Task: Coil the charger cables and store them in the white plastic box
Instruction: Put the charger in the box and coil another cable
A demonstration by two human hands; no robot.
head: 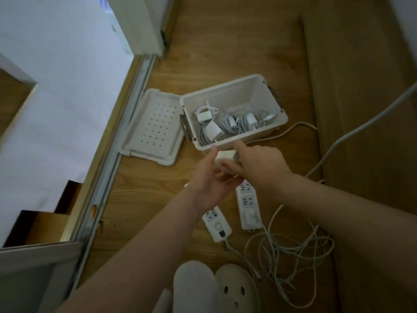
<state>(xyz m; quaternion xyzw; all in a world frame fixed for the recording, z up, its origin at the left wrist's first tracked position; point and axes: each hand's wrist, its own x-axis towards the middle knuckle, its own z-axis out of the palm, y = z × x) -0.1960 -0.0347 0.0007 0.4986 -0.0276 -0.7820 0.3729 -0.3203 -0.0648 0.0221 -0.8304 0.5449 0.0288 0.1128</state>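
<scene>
two bare hands meet in the middle of the frame, just below the white plastic box (234, 96), and between them they hold a white charger block (223, 160). the left hand (209, 177) lies palm up under it, fingers curled beneath and thumb raised along its left side. the right hand (259, 163) comes over from the right, most of its fingers curled against the block while the index finger sticks out straight toward the box's near wall. i cannot tell whether a cable hangs from the block; the hands cover that part.

the box stands open on the wooden floor (225, 41), above centre. inside lie several coiled chargers (225, 123), white cables wound beside their plugs, filling the bottom. its perforated lid (153, 127) lies flat, touching the box's left end.

below the hands two white power strips (248, 204) lie side by side on the floor, the right one with a plug in its lower socket. a loose tangle of white cable (293, 256) sprawls in the lower right. a thick grey cord (361, 127) runs off toward the upper right. at the bottom edge sit a pair of pale slippers (214, 288).
</scene>
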